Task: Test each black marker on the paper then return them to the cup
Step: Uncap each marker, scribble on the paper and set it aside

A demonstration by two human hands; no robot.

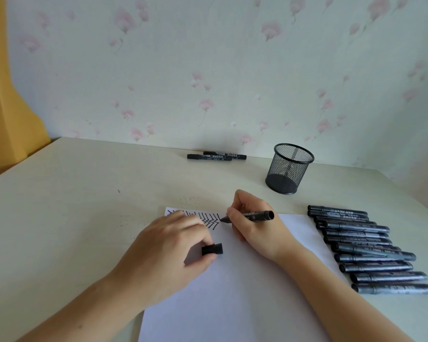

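My right hand [251, 224] grips an uncapped black marker [253, 215], with its tip touching the white paper [245, 292] beside rows of black zigzag test marks [209, 219] near the top edge. My left hand [169, 253] rests on the paper and pinches the marker's black cap [212, 249] between thumb and fingers. Several capped black markers [371, 250] lie in a row to the right of the paper. A black mesh cup [289, 168] stands upright behind the paper, apparently with nothing in it.
Two more black markers [215, 156] lie side by side at the back of the beige table [72, 206], against the flowered wall. A yellow object [8, 119] stands at the far left.
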